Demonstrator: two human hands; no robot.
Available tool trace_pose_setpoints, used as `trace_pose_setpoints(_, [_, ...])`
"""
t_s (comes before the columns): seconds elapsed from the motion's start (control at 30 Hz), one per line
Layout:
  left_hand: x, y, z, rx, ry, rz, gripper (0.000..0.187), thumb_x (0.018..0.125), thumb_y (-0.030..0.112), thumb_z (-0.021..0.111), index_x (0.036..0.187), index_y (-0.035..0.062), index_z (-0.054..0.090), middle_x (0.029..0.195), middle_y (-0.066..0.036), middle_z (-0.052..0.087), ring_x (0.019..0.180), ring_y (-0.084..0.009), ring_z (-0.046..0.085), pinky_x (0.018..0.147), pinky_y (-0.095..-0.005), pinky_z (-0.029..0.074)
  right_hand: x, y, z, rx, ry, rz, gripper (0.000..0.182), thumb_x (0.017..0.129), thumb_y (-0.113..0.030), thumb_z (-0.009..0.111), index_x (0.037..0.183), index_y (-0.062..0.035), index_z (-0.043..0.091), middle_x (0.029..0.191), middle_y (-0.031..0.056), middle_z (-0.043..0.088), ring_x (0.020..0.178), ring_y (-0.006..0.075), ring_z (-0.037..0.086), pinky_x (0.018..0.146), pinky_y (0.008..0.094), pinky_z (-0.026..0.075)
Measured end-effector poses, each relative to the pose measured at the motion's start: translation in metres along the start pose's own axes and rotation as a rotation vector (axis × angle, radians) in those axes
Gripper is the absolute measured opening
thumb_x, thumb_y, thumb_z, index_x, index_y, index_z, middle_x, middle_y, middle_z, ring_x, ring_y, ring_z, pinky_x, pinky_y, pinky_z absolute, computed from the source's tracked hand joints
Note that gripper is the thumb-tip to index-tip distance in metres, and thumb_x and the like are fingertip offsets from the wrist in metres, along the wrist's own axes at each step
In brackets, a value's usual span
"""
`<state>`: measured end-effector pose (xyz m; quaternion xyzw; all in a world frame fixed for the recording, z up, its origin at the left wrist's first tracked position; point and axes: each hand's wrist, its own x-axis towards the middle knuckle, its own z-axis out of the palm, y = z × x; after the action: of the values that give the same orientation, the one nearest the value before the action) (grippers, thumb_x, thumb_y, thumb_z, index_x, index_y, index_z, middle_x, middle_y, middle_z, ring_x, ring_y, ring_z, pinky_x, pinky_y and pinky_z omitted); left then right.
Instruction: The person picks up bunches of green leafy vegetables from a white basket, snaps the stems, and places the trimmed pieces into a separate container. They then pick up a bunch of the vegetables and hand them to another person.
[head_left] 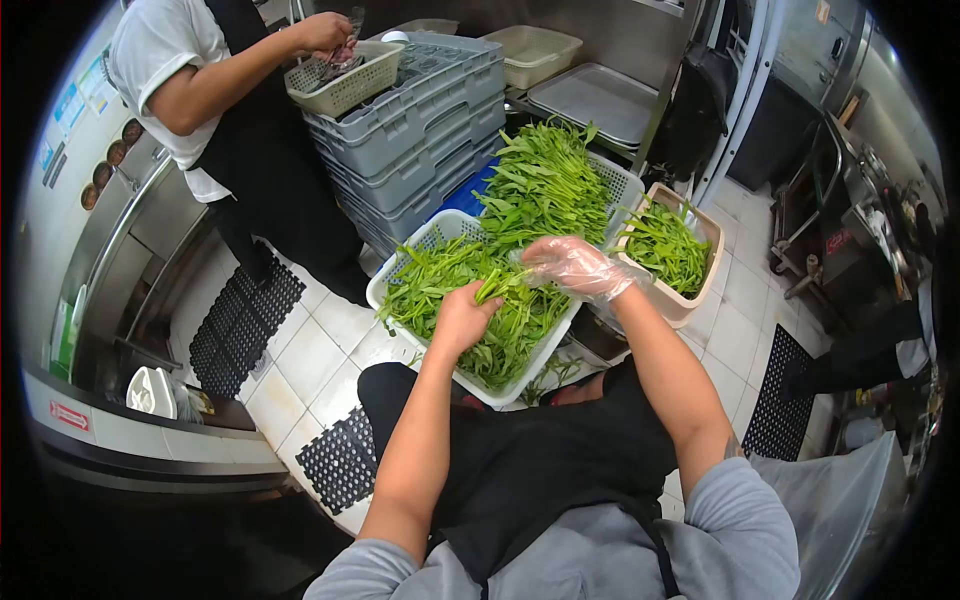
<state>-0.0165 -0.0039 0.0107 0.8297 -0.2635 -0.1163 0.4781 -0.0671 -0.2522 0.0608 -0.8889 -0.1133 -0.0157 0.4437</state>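
Stems (490, 287) fill clenched left hand (464, 318), grip of right hand (577, 268) unclear, red label (69, 416) illegible.

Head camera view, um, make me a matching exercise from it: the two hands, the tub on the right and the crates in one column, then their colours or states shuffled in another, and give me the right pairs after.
Column one
1. Left hand
2. Crates
3. Right hand
4. Tub

Column two
A. Tan, with leafy greens inside
B. Bare, gripping green stems
C. Grey, in a stack
D. In a clear plastic glove

Right pairs: 1-B, 2-C, 3-D, 4-A
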Motion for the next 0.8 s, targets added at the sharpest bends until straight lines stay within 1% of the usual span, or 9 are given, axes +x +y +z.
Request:
trace_pose_setpoints(0.13, [-0.011,0.012,-0.008,0.179,0.080,-0.051,0.027,0.087,0.018,0.071,0.111,0.0066,0.073,0.096,-0.021,0.072,0.093,-0.0417,0.068,0.083,-0.0468,0.053,0.001,0.017,0.007,0.083,0.136,0.063,0.035,0.088,-0.021,0.072,0.118,-0.0028,0.069,0.111,0.0104,0.074,0.104,0.0245,0.070,0.094,0.0352,0.053])
trace_pose_setpoints(0.23, [-0.013,-0.002,-0.004,0.438,0.225,0.111,0.030,0.083,0.014,0.071,0.113,0.0071,0.072,0.101,-0.020,0.072,0.095,-0.0414,0.068,0.085,-0.0467,0.053,0.005,0.032,0.023,0.127,0.170,0.090,0.033,0.089,-0.022,0.070,0.116,-0.0036,0.071,0.109,0.0121,0.074,0.100,0.0250,0.070,0.092,0.0352,0.054])
trace_pose_setpoints(0.3, [-0.015,-0.005,-0.003,0.440,0.237,0.129,0.035,0.082,0.012,0.072,0.116,0.0074,0.072,0.104,-0.020,0.071,0.096,-0.0407,0.068,0.087,-0.0461,0.054,0.005,0.016,0.030,0.075,0.085,0.149,0.030,0.089,-0.022,0.070,0.113,-0.0034,0.072,0.106,0.0131,0.074,0.098,0.0249,0.070,0.090,0.0357,0.054])
trace_pose_setpoints(0.47, [-0.019,0.005,-0.026,0.210,0.426,0.121,0.040,0.082,0.011,0.071,0.121,0.0036,0.070,0.105,-0.022,0.071,0.097,-0.0403,0.068,0.089,-0.0455,0.053,0.008,0.014,0.031,-0.020,0.110,0.042,0.026,0.085,-0.020,0.072,0.103,-0.0010,0.074,0.100,0.0155,0.073,0.093,0.0292,0.070,0.086,0.0386,0.054])
trace_pose_setpoints(0.57, [-0.018,0.033,-0.042,0.088,0.369,0.111,0.036,0.082,0.013,0.072,0.116,0.0014,0.071,0.103,-0.022,0.071,0.097,-0.0403,0.068,0.089,-0.0456,0.053,0.007,0.001,0.027,-0.039,0.070,-0.034,0.027,0.085,-0.021,0.072,0.101,-0.0001,0.074,0.100,0.0156,0.073,0.094,0.0306,0.070,0.086,0.0402,0.054])
trace_pose_setpoints(0.6, [-0.012,0.032,-0.039,0.095,0.371,0.198,0.030,0.085,0.017,0.071,0.111,0.0020,0.072,0.101,-0.022,0.073,0.094,-0.0376,0.071,0.084,-0.0449,0.054,0.007,-0.004,0.027,-0.036,0.060,-0.051,0.027,0.084,-0.022,0.071,0.100,-0.0003,0.074,0.099,0.0159,0.073,0.093,0.0313,0.070,0.085,0.0404,0.054])
trace_pose_setpoints(0.7, [-0.007,0.057,-0.038,0.215,0.255,-0.078,0.028,0.086,0.020,0.071,0.107,0.0015,0.072,0.104,-0.024,0.072,0.096,-0.0398,0.070,0.083,-0.0467,0.053,0.014,-0.009,0.024,-0.057,0.024,-0.102,0.027,0.083,-0.024,0.069,0.097,-0.0012,0.075,0.096,0.0170,0.073,0.090,0.0332,0.070,0.084,0.0409,0.054])
trace_pose_setpoints(0.73, [-0.007,0.061,-0.042,0.298,0.194,-0.139,0.034,0.084,0.019,0.069,0.113,0.0005,0.071,0.111,-0.028,0.069,0.106,-0.0414,0.068,0.089,-0.0506,0.052,0.018,-0.001,0.025,-0.081,0.008,-0.111,0.028,0.082,-0.025,0.068,0.097,-0.0018,0.075,0.094,0.0176,0.073,0.089,0.0337,0.070,0.084,0.0409,0.054])
trace_pose_setpoints(0.8, [0.003,0.026,-0.037,0.505,0.059,-0.176,0.036,0.082,0.015,0.068,0.114,-0.0007,0.070,0.109,-0.029,0.070,0.107,-0.0423,0.067,0.091,-0.0505,0.052,0.013,0.007,0.023,-0.135,-0.019,-0.074,0.029,0.080,-0.026,0.066,0.095,-0.0024,0.075,0.091,0.0187,0.072,0.088,0.0350,0.070,0.083,0.0411,0.054])
